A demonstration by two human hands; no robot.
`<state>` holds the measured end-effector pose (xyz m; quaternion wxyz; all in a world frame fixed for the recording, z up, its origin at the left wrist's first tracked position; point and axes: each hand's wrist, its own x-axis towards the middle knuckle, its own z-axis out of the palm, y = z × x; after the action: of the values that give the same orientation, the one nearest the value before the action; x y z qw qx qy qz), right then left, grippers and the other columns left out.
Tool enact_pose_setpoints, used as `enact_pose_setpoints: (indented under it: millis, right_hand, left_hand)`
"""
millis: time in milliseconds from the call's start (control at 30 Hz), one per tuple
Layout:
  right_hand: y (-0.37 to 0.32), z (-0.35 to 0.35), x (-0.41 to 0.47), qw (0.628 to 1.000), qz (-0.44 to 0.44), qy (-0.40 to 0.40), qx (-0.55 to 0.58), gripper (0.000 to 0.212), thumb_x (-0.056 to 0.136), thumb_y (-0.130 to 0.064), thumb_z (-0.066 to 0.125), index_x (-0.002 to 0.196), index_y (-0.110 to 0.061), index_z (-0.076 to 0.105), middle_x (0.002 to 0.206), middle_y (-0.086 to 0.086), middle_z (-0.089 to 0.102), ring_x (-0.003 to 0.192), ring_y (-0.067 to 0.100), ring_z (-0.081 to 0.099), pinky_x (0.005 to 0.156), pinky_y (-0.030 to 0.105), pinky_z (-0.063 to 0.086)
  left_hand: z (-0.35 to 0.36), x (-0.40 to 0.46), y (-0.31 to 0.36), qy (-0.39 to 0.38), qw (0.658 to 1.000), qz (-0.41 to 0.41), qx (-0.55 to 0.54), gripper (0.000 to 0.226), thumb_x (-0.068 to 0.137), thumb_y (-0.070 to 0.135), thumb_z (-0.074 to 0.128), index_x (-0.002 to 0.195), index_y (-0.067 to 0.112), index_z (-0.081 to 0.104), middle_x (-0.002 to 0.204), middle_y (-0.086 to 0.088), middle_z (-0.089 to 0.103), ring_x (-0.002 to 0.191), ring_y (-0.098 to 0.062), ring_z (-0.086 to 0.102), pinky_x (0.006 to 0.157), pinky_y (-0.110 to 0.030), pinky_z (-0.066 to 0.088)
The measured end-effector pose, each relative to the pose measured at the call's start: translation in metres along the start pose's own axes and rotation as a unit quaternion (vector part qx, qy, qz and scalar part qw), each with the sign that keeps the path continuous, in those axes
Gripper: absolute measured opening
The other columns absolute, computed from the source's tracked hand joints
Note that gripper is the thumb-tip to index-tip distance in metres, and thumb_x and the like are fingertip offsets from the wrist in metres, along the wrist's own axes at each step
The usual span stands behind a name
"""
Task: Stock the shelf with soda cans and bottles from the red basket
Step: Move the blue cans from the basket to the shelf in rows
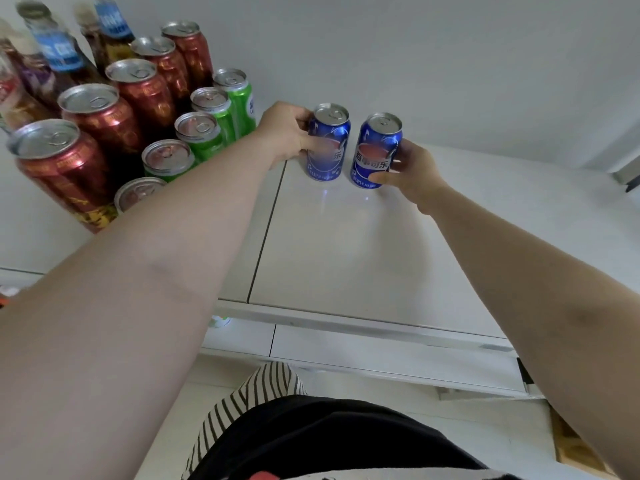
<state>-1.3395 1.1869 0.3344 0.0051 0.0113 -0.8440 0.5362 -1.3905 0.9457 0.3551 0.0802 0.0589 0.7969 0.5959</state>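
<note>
Two blue soda cans stand upright on the white shelf (346,258), side by side with a small gap. My left hand (285,133) grips the left blue can (329,143) from its left side. My right hand (408,171) grips the right blue can (375,150) from its right side, thumb across the front near the base. To the left stand a row of tall red cans (104,123), a row of green cans (204,133) and several bottles (55,50) behind them. The red basket is not in view.
A seam (266,230) runs front to back through the shelf surface below my left hand. The shelf's front edge (346,323) lies below my forearms. White wall rises behind the cans. A grey bracket (627,171) sits at the far right.
</note>
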Motion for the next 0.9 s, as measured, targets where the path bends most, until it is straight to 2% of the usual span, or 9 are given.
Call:
enact_pose_setpoints:
  millis: [100,300,500,767,900]
  right_hand:
    - [0.0,-0.001,0.005,1.0,-0.001,-0.009,-0.006,0.062,0.067,0.002,0.08,0.124,-0.006,0.058,0.117,0.01,0.067,0.107,0.026,0.064,0.094,0.04,0.053]
    - [0.002,-0.004,0.014,0.999,-0.007,-0.015,-0.027,0.059,0.067,0.001,0.08,0.122,-0.006,0.059,0.117,0.013,0.067,0.108,0.031,0.063,0.095,0.047,0.052]
    - [0.002,-0.003,0.015,1.0,-0.003,-0.015,-0.024,0.061,0.067,0.0,0.081,0.123,-0.006,0.058,0.118,0.012,0.066,0.109,0.03,0.063,0.096,0.046,0.051]
    - [0.001,-0.003,0.014,0.999,-0.004,-0.017,-0.027,0.06,0.068,-0.001,0.08,0.123,-0.006,0.058,0.118,0.012,0.066,0.109,0.03,0.063,0.095,0.045,0.052]
    - [0.001,-0.003,0.014,0.999,-0.003,-0.018,-0.028,0.06,0.069,0.0,0.08,0.123,-0.007,0.057,0.118,0.01,0.066,0.109,0.028,0.063,0.096,0.044,0.052]
  left_hand:
    - [0.001,0.002,-0.002,0.006,1.0,0.011,0.001,0.041,0.056,0.015,0.091,0.088,0.025,0.067,0.09,0.008,0.07,0.085,-0.006,0.068,0.068,-0.024,0.058]
    - [0.0,0.005,-0.004,0.004,1.0,0.013,-0.001,0.041,0.054,0.018,0.091,0.088,0.026,0.069,0.089,0.008,0.071,0.087,-0.008,0.069,0.073,-0.028,0.058]
    - [0.002,0.005,-0.005,0.013,1.0,0.026,0.003,0.039,0.053,0.022,0.092,0.082,0.029,0.068,0.086,0.012,0.071,0.087,-0.005,0.069,0.08,-0.033,0.059]
    - [0.003,0.003,-0.001,0.018,0.999,0.021,0.024,0.041,0.052,0.025,0.092,0.085,0.027,0.068,0.091,0.006,0.071,0.093,-0.013,0.069,0.087,-0.039,0.057]
    - [0.004,0.002,-0.001,0.024,0.999,0.018,0.03,0.049,0.054,0.025,0.092,0.096,0.022,0.067,0.097,0.005,0.069,0.098,-0.015,0.067,0.089,-0.04,0.056]
